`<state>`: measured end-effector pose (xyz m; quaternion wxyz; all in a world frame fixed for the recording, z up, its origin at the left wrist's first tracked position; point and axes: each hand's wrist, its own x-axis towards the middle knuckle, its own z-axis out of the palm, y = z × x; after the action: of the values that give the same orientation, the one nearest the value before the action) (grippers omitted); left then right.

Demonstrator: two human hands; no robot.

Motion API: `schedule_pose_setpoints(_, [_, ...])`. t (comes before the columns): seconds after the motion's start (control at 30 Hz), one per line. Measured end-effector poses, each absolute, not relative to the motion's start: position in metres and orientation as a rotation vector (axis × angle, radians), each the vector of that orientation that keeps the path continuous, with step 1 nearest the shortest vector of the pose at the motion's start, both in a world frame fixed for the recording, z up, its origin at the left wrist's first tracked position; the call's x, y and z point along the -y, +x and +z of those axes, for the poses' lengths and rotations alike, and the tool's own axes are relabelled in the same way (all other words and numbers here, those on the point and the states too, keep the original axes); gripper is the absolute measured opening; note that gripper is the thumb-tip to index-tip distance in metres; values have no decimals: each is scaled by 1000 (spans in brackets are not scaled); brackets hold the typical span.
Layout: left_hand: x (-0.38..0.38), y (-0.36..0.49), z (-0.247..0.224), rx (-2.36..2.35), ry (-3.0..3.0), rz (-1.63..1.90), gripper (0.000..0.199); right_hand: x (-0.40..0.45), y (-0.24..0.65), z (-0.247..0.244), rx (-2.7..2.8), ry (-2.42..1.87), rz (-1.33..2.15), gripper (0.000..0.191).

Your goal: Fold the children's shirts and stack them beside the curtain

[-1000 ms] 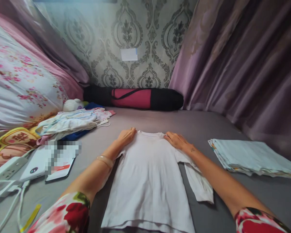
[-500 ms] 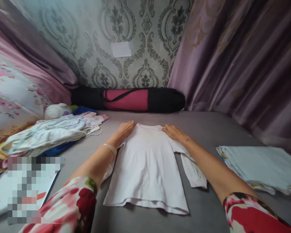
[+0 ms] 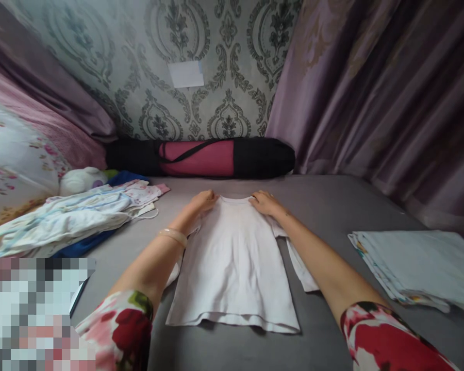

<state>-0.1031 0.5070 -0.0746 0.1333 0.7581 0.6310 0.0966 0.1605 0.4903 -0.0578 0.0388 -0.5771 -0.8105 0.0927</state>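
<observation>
A small white long-sleeved shirt (image 3: 237, 257) lies spread on the grey bed surface (image 3: 325, 206), its collar away from me and its hem towards me. My left hand (image 3: 204, 201) is closed on the shirt's left shoulder, beside the collar. On the other side of the collar, my right hand (image 3: 265, 202) grips the right shoulder with bent fingers. Both sleeves lie out to the sides, partly hidden beneath my forearms.
Folded pale cloth (image 3: 413, 268) lies at the right. Piled baby clothes (image 3: 73, 216) and a white plush toy (image 3: 83, 180) are at the left, above a blurred-out flat object (image 3: 31, 314). A black and red long bag (image 3: 197, 158) rests against the wall.
My right hand has shifted left, closer to the collar, and the right sleeve has come in slightly. My left hand stays at its shoulder. The view has turned a little.
</observation>
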Motion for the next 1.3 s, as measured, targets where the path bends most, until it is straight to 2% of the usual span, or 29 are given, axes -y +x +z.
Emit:
schedule_pose_setpoints(0.33, [-490,-94,-88,-2025,2344,259,39,-487,148,-88,2293,-1774,12,35])
schedule_pose_setpoints(0.53, [-492,-93,-99,-2326,2303,286,43,-488,144,-98,2227,-1828,-40,34])
schedule_pose_setpoints(0.6, [-492,-92,-99,-2330,2314,258,45,-489,142,-93,2217,-1846,16,35])
schedule_pose_setpoints(0.73, [-494,-94,-87,-2224,2327,108,46,-490,163,-64,2190,-1826,372,37])
schedule_pose_setpoints(0.83, [-489,-92,-70,-2201,2315,32,43,-473,207,-43,2055,-1764,416,34])
schedule_pose_setpoints(0.93, [-481,-78,-58,-2206,2390,115,39,-430,261,-37,1976,-1846,500,26])
schedule_pose_setpoints(1.13, [-469,-7,-64,-1472,2619,425,30,-340,303,-53,1822,-2155,867,38])
schedule_pose_setpoints(1.3, [-463,49,-93,-1147,2594,625,35,-323,282,-66,1897,-2187,645,33])
